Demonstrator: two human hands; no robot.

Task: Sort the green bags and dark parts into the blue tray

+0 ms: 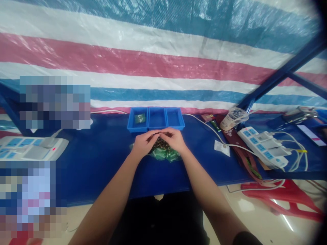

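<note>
My left hand (145, 143) and my right hand (174, 139) meet at the fingertips in the middle of the blue table. Both are closed in a pinch; what lies between the fingertips is too small to name. Under and between them rests a heap of small brownish metallic pieces (160, 144) on crumpled green clear plastic (163, 155). Just behind my hands stands a blue tray (130, 126) with three compartments. Its left compartment holds a small green packet (140, 118); the middle and right ones show only blue plastic.
At right are a power strip (260, 147) with plugs and white cables, a clear plastic cup (233, 118), a brown bag (236, 146) and a small white packet (222, 148). Another power strip (33, 146) lies at left. A red stool (288, 197) stands below the right edge. Striped sheeting hangs behind.
</note>
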